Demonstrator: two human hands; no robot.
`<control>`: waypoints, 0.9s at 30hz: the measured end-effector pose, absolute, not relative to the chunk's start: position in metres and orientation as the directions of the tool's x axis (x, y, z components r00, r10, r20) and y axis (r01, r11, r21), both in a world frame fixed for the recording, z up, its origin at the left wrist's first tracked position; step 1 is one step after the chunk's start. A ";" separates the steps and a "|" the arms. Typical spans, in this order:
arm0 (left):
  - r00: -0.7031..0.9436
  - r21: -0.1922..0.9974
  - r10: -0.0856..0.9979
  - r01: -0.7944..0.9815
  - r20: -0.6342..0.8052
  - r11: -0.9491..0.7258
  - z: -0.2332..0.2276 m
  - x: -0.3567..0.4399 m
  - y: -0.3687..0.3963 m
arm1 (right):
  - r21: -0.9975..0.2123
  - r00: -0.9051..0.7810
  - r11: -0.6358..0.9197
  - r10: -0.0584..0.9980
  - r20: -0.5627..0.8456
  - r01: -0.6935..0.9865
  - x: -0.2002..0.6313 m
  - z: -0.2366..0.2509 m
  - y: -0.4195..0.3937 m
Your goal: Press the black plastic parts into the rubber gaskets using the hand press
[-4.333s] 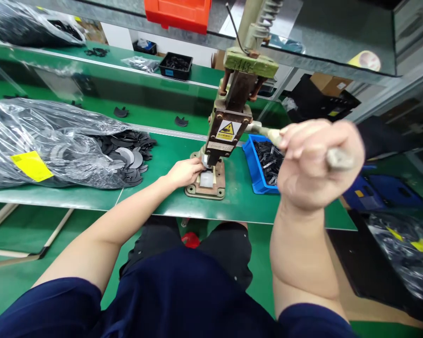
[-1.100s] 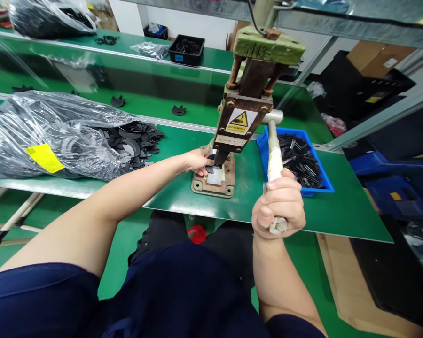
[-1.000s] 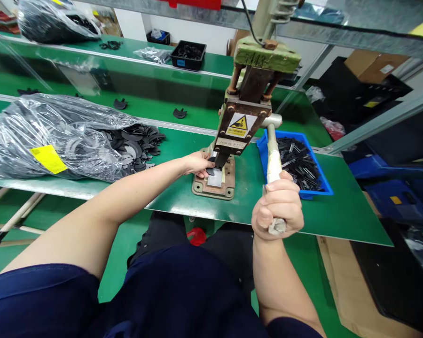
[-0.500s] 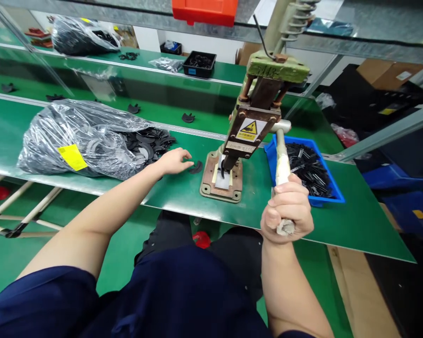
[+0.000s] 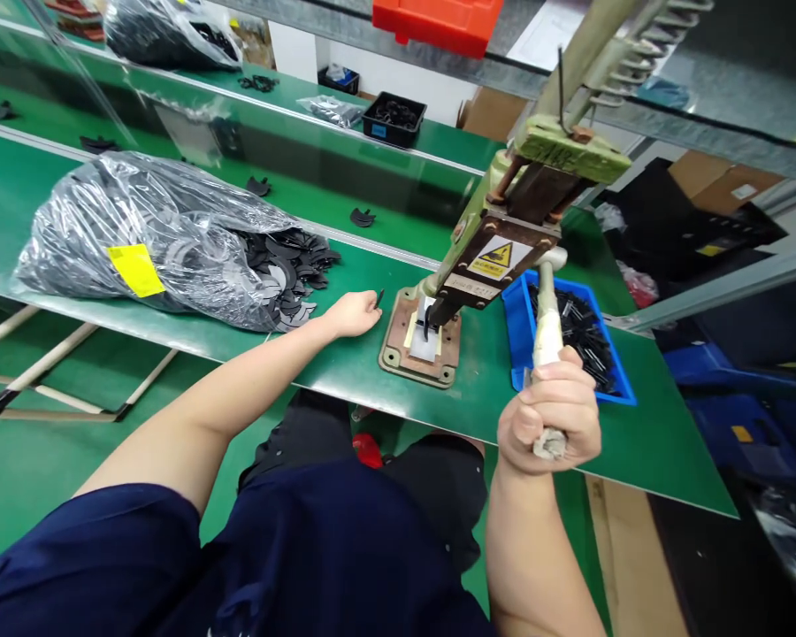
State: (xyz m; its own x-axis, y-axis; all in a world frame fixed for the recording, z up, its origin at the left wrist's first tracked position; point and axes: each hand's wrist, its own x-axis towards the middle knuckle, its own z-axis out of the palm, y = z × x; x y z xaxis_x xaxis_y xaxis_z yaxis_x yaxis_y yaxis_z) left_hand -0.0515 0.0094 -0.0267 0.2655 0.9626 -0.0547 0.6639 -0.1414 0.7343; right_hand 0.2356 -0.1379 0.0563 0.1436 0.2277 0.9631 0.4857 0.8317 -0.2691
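Your right hand [image 5: 549, 416] is nearest you, fingers wrapped tight around the lever handle [image 5: 547, 332] of the hand press [image 5: 497, 230]; the handle runs up and away from your knuckles to the press head. Keep the grip closed and the wrist in line with the handle, so the pull goes straight along its arc.

Beyond and to the left, your left hand [image 5: 353, 313] rests on the green bench [image 5: 345, 372], fingers curled together on a small black part [image 5: 378, 299] that sticks out past the fingertips. Just to the right of those fingertips lies the press base plate [image 5: 419, 341], with a light pad under the punch. Judged from this, seat the part flat on the pad and take the fingers clear of the punch before any pull.

Left of your left hand, loose black parts [image 5: 285, 270] spill from a plastic bag [image 5: 139, 234]. Right of the base plate, the blue bin [image 5: 574, 332] sits close to the lever's path. The bench edge runs near your left forearm; bare surface lies between hand and plate.
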 end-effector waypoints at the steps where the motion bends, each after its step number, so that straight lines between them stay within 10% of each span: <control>1: 0.243 0.810 0.965 0.583 -0.096 -0.066 -0.026 -0.051 0.008 | -0.263 0.146 0.833 0.220 0.965 0.487 0.235 0.056 -0.137; 12: 0.280 0.960 0.921 0.015 -0.271 0.279 -0.004 -0.027 0.002 | -0.255 0.158 0.826 0.203 0.966 0.503 0.234 0.055 -0.134; 27: 0.410 0.899 0.834 0.386 -0.369 0.208 0.010 0.004 0.011 | -0.290 0.157 0.805 0.244 0.957 0.517 0.230 0.060 -0.140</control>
State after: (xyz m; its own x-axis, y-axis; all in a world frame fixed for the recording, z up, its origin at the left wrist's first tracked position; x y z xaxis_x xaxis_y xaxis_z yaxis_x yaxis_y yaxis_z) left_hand 0.0037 0.0106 0.0104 0.4100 0.8340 -0.3693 0.3864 0.2079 0.8986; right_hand 0.2301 -0.1403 0.0601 0.1571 0.2437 0.9570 0.5173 0.8052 -0.2899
